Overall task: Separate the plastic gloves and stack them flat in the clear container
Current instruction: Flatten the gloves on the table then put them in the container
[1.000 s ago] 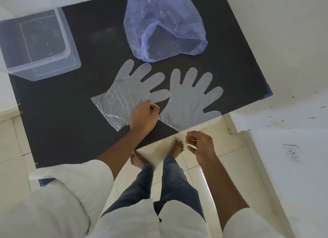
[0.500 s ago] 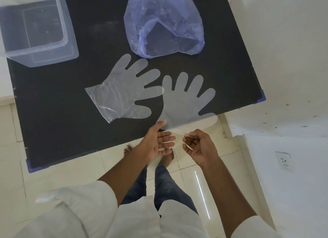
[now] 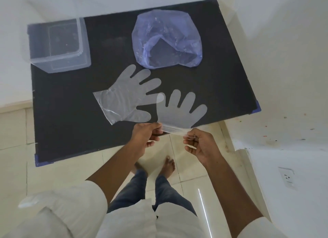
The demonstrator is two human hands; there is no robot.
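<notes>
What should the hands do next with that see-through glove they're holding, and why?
Probably lift the held glove clear and carry it toward the clear container. The left hand and right hand both pinch its cuff at the table's near edge, the container looks empty, and the other glove lies flat beside it.

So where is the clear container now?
In the head view, the clear container stands at the table's far left corner, left of the blue plastic bag, apart from both gloves.
</notes>
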